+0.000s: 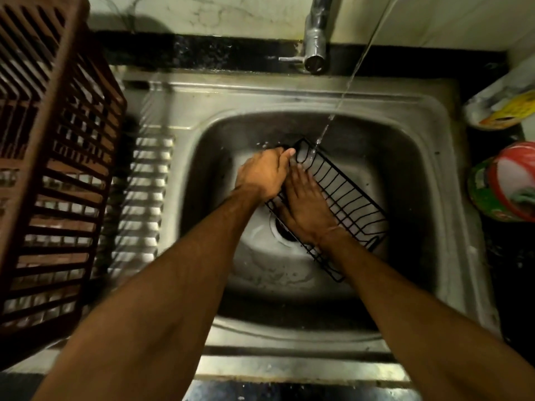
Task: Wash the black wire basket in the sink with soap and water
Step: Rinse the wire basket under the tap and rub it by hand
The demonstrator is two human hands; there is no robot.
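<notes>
The black wire basket (344, 195) lies slanted in the steel sink (411, 157), its far end under a thin stream of water (351, 79) that falls from the tap (315, 39). My left hand (265, 175) grips the basket's far left corner, fingers curled round the rim. My right hand (307, 206) lies flat inside the basket with straight fingers pressed on the wires. The drain (285, 231) shows partly beneath the basket.
A brown slatted plastic crate (49, 169) stands on the drainboard (144, 198) at the left. On the dark counter at the right are a white and yellow packet (503, 108) and a green and red tub (503, 186) with a scrubber in it.
</notes>
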